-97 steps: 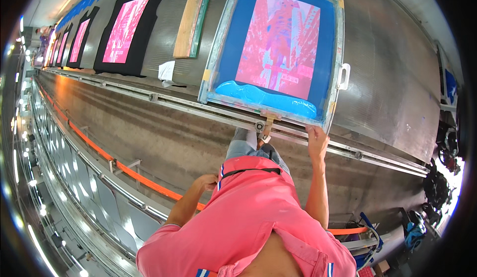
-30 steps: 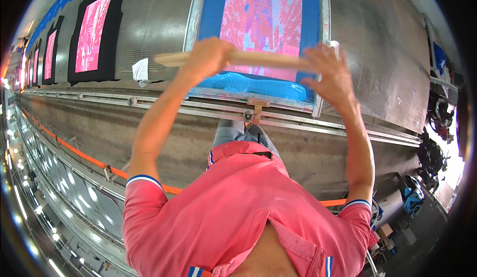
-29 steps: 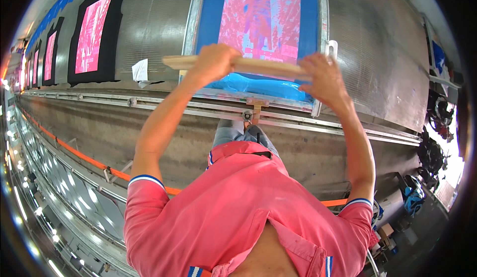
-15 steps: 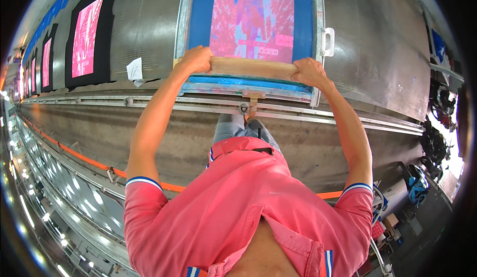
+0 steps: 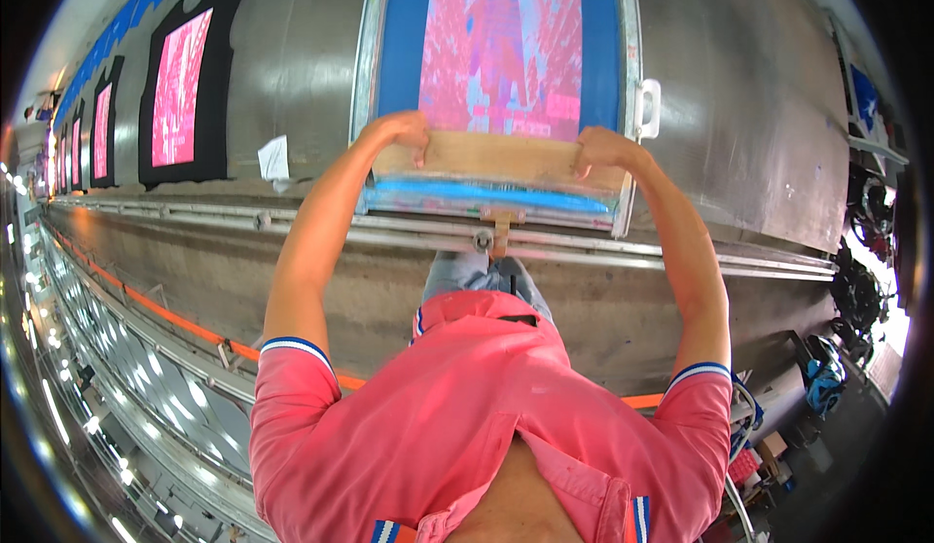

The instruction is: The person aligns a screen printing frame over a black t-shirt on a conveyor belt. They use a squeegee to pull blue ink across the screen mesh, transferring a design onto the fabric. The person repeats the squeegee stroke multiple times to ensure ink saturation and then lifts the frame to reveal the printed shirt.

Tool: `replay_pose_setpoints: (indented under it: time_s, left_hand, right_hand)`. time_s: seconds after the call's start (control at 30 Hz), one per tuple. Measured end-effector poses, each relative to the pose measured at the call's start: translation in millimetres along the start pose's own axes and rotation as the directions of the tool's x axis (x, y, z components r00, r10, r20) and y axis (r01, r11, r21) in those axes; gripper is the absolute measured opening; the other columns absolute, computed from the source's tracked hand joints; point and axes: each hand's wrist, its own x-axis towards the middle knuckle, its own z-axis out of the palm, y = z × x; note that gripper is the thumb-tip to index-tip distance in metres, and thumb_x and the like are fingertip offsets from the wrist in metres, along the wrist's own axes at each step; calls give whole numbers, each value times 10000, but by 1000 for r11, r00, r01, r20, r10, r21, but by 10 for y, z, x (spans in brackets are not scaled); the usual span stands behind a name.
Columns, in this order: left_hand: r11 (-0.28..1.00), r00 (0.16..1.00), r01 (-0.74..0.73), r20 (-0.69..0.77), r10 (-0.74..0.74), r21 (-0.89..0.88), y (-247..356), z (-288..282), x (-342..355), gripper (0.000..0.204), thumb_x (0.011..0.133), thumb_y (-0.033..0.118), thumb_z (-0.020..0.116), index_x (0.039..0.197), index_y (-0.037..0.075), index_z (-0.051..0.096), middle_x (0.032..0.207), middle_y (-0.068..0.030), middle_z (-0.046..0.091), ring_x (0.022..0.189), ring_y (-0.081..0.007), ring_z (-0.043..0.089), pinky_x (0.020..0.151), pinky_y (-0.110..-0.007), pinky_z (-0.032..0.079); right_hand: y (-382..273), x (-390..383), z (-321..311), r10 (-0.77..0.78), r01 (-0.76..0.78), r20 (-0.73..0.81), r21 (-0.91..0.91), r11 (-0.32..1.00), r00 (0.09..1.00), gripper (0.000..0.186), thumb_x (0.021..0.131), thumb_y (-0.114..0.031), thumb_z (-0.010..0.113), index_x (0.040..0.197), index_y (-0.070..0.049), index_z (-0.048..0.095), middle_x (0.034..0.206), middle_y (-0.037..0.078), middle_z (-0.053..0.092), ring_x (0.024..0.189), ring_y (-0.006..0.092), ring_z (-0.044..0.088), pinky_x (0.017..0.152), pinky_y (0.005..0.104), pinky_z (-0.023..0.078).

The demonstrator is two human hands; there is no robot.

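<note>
A wooden-handled squeegee [image 5: 501, 157] lies crosswise at the near end of a screen printing frame [image 5: 360, 66]. My left hand [image 5: 397, 134] is closed on its left end, and my right hand [image 5: 607, 149] grips the right end. The squeegee leans so that its broad wooden face shows; its blade edge is hidden. Beyond it, the blue screen [image 5: 401, 47] has a pink and light-blue image area [image 5: 501, 52]. Blue tape [image 5: 486, 195] runs along the near side of the frame, below the squeegee.
A white handle [image 5: 650, 109] juts from the frame's right side. Black shirts with pink prints [image 5: 182, 90] lie on the metal table [image 5: 730, 86] to the left, near a white paper piece [image 5: 274, 159]. A metal rail [image 5: 409, 238] runs along the table's near edge.
The squeegee has tilted, showing more of its wooden face, and my hands have turned with it. The whole scene sits slightly lower in view.
</note>
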Motion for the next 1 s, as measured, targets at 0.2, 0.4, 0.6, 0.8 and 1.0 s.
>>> replay_pose_setpoints:
  time_s: [0.2, 0.4, 0.6, 0.8, 1.0]
  left_hand:
    - [987, 934, 34, 357, 25, -159, -85, -780, 245, 476, 589, 112, 901, 986, -88, 733, 1082, -288, 702, 962, -387, 689, 835, -483, 523]
    - [999, 999, -46, -21, 46, 20, 287, -2449, 295, 380, 565, 95, 881, 906, -31, 770, 901, -176, 753, 836, -290, 709, 750, -432, 534]
    - [976, 769, 39, -630, 107, 214, 348, -3523, 919, 352, 648, 130, 791, 1000, 115, 791, 971, -195, 744, 911, -356, 711, 807, -457, 554]
    - [947, 613, 68, -761, 210, 315, 229, -3836, 1316, 341, 721, 151, 712, 1055, 141, 778, 990, -193, 737, 949, -375, 705, 850, -462, 560]
    - [928, 650, 180, -748, 137, 326, 266, -3829, 1335, 385, 687, 145, 657, 1051, 160, 784, 892, -174, 736, 904, -357, 708, 773, -467, 550]
  right_hand:
    - [-130, 103, -816, 82, -221, 364, 358, 907, 928, 520, 588, -219, 854, 1017, 50, 732, 897, 175, 721, 801, 286, 667, 750, 380, 524]
    - [-30, 665, -2215, 24, -20, -41, 95, 995, 999, 559, 572, -241, 835, 1052, 28, 739, 897, 166, 727, 807, 284, 702, 747, 382, 547]
    - [95, 1470, -3194, 70, -193, -490, -204, 960, 869, 466, 636, -260, 772, 1049, -45, 750, 982, 180, 729, 952, 341, 703, 824, 424, 552]
    - [277, 1930, -3439, -151, -146, -710, -339, 929, 688, 311, 767, -195, 655, 1048, -120, 766, 1005, 164, 742, 965, 374, 701, 881, 484, 557]
    - [284, 2025, -3371, -110, -252, -733, -365, 896, 671, 282, 801, -196, 627, 1041, -143, 765, 974, 144, 742, 920, 372, 708, 863, 485, 561]
